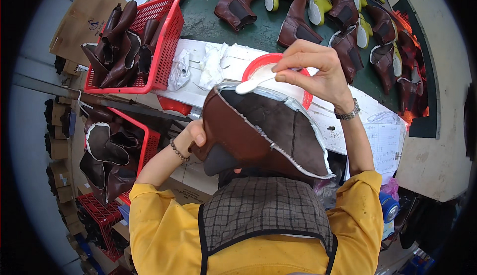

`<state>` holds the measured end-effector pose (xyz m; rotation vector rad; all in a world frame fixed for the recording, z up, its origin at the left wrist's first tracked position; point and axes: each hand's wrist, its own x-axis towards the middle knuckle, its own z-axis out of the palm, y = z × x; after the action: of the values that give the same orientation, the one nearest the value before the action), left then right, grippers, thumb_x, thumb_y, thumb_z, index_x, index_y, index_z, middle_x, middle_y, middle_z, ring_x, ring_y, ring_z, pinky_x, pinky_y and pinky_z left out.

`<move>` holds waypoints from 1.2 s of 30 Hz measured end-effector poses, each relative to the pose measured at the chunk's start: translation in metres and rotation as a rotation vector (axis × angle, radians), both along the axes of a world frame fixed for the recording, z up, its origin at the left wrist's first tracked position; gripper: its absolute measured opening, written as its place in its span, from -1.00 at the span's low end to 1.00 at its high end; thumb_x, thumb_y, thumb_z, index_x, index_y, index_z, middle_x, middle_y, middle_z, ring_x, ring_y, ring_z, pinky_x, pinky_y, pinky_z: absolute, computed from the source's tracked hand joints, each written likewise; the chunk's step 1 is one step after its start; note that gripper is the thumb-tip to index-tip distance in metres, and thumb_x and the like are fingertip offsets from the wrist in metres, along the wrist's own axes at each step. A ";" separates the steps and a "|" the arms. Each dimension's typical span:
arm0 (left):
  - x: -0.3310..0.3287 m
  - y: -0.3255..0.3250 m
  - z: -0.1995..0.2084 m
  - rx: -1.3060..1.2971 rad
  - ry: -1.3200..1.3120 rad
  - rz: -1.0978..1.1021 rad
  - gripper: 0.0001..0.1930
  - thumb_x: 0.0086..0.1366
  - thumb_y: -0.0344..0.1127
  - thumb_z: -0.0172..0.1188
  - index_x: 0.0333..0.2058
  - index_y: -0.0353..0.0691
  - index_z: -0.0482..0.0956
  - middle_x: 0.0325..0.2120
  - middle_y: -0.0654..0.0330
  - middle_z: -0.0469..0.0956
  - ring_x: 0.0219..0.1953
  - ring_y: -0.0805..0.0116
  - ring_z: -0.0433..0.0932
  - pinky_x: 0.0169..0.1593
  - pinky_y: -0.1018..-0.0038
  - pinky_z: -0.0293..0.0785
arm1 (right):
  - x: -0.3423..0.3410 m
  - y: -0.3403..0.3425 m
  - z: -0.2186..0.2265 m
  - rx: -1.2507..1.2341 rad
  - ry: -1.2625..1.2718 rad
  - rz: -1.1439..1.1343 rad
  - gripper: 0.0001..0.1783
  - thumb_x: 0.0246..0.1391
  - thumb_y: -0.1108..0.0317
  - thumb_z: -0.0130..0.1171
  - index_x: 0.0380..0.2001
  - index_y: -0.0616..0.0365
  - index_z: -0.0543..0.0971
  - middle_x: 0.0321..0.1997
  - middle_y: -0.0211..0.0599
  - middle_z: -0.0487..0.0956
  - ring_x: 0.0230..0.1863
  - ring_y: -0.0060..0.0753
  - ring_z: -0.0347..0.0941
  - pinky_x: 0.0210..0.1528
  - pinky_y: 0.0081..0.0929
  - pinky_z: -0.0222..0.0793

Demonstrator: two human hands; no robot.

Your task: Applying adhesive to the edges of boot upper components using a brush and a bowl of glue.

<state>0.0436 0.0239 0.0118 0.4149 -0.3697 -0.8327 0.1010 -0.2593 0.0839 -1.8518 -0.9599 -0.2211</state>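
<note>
My left hand (195, 135) grips a brown leather boot upper (236, 133) at its ankle end, beside a dark elastic side panel; most of my fingers are hidden behind it. The upper is tilted with its open underside upward, showing a dark lining (278, 121) and a white coating along its edge. In my right hand (315, 71), a white plastic spoon (247, 86) is pinched between thumb and fingers, its bowl at the upper's far left edge. Behind the upper stands a red bowl (247, 71) holding white paste, partly covered by my right hand.
Red baskets (174, 41) of brown boot uppers stand at the left, one higher than the other. Several boots (238, 6), some with yellow-green forms beside them, lie on the green surface (198, 16) ahead. Crumpled white cloths (212, 66) and written paper sheets (382, 143) flank the bowl.
</note>
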 end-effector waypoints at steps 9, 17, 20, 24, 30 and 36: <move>-0.016 0.041 0.014 -0.188 -0.006 -0.060 0.01 -0.01 -0.09 0.48 0.35 -0.46 0.22 0.20 -0.23 0.45 0.21 -0.14 0.50 0.25 -0.04 0.44 | -0.026 -0.039 -0.042 0.058 0.123 -0.315 -0.78 -0.12 0.53 0.52 -0.32 0.22 0.76 -0.31 -0.30 0.65 -0.28 -0.49 0.57 -0.26 -0.59 0.45; 0.112 0.058 0.002 -0.020 -0.014 0.662 -0.24 0.24 -0.08 0.26 0.34 -0.33 0.28 0.28 -0.10 0.41 0.25 -0.14 0.46 0.29 -0.26 0.37 | -0.050 -0.105 -0.180 0.466 0.668 -0.883 -0.78 0.45 0.29 0.06 -0.17 0.21 0.58 -0.52 -0.60 0.41 -0.63 -0.81 0.21 -0.60 -0.71 0.11; 0.195 0.043 0.022 0.054 0.120 0.876 -0.47 0.28 -0.19 0.21 0.19 -0.28 0.45 0.15 -0.03 0.54 0.21 -0.07 0.51 0.24 -0.32 0.40 | -0.056 -0.102 -0.207 0.531 0.637 -0.937 -0.80 0.45 0.29 0.06 -0.16 0.19 0.55 -0.53 -0.62 0.39 -0.67 -0.86 0.15 -0.66 -0.79 0.05; 0.314 0.058 -0.001 0.194 0.114 0.799 -0.56 0.26 -0.38 0.17 0.13 -0.24 0.47 0.05 -0.02 0.59 0.17 -0.11 0.52 0.25 -0.39 0.36 | -0.050 -0.097 -0.212 0.549 0.627 -0.976 -0.82 0.44 0.31 0.07 -0.16 0.19 0.56 -0.54 -0.63 0.37 -0.66 -0.86 0.15 -0.66 -0.77 0.04; 0.419 0.105 -0.080 0.466 0.275 0.922 -0.80 0.12 -0.47 0.14 -0.23 -0.22 0.47 -0.25 0.04 0.54 -0.17 0.01 0.58 -0.06 -0.25 0.61 | -0.051 -0.096 -0.218 0.523 0.619 -0.984 -0.78 0.44 0.27 0.08 -0.14 0.21 0.58 -0.53 -0.61 0.39 -0.69 -0.84 0.13 -0.69 -0.74 -0.03; 0.437 0.093 -0.137 1.238 0.509 1.197 -0.61 0.07 -0.38 0.15 -0.08 -0.35 0.49 -0.10 -0.10 0.53 -0.06 -0.11 0.56 -0.07 -0.16 0.60 | -0.056 -0.098 -0.214 0.489 0.622 -1.055 -0.79 0.43 0.28 0.08 -0.15 0.20 0.58 -0.53 -0.59 0.40 -0.67 -0.83 0.13 -0.68 -0.74 -0.02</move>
<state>0.4801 0.1174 -0.1247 1.3451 0.9021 0.1538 0.0446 -0.3569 -0.1297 -1.6265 0.5163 -0.4236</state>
